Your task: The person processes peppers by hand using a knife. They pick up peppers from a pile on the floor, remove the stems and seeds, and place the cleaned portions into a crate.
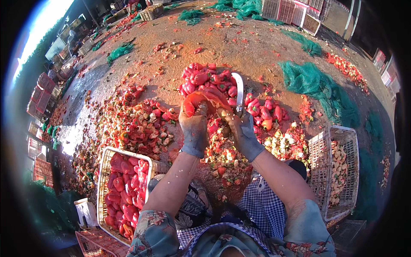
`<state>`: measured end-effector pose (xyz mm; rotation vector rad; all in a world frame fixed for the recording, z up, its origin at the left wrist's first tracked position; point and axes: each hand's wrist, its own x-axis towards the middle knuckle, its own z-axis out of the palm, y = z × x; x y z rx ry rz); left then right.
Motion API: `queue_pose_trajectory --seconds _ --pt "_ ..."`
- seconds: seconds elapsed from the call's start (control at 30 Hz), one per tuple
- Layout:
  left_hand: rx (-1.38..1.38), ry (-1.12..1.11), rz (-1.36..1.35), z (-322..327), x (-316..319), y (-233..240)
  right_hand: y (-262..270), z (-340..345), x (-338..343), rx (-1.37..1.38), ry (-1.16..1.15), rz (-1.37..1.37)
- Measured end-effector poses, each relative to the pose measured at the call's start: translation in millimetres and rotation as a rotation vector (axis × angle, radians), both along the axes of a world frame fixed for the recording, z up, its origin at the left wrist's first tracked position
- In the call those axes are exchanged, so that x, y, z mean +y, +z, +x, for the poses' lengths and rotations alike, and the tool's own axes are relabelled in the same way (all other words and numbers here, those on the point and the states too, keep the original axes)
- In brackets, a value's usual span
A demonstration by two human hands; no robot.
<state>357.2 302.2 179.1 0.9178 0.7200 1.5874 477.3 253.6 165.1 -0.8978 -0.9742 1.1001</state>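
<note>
A red bell pepper (208, 99), split so its hollow inside shows, is held between my two gloved hands. My left hand (195, 127) grips its left side. On the other side my right hand (237, 127) touches the pepper and also holds a curved knife (238, 90), its pale blade pointing up and away. Both gloves are grey and stained. Just beyond the hands lies a heap of whole red peppers (200, 77), with more peppers (265, 112) to its right. Cores and scraps (224, 160) cover the ground below my hands.
A plastic crate of red peppers (106, 192) stands at my left. On my right is a crate (358, 173) containing pepper cores. Large scrap piles (128, 125) lie left of the hands. Green netting (318, 83) spreads at the right. Stacked crates (289, 13) stand far back; people are at the far left.
</note>
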Motion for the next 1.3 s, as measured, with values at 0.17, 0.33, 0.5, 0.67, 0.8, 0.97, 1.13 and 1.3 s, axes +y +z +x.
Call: queue_pose_trajectory --seconds 0.17,0.33,0.5,0.67,0.8,0.97,1.13,1.3 --pt "-0.022 0.014 0.035 6 -1 8 -4 10 6 0.106 0.096 -0.106" --pt "0.178 0.083 0.065 3 4 -1 -23 17 11 0.12 0.216 -0.07" --pt "0.124 0.182 0.102 -6 10 9 -20 11 -1 0.266 0.218 -0.215" --pt "-0.028 0.212 -0.047 -28 18 13 -20 34 3 0.003 0.29 -0.016" --pt "-0.065 0.162 -0.197 -30 12 14 -51 48 3 0.281 0.282 0.06" --pt "0.004 0.117 -0.21 -24 1 9 -16 31 11 -0.888 -0.195 0.375" --pt "0.101 0.022 -0.146 -8 -4 -10 5 14 18 -1.122 -0.293 0.269" --pt "0.425 0.048 0.004 0 -13 0 -63 48 41 -0.661 -0.157 0.193"
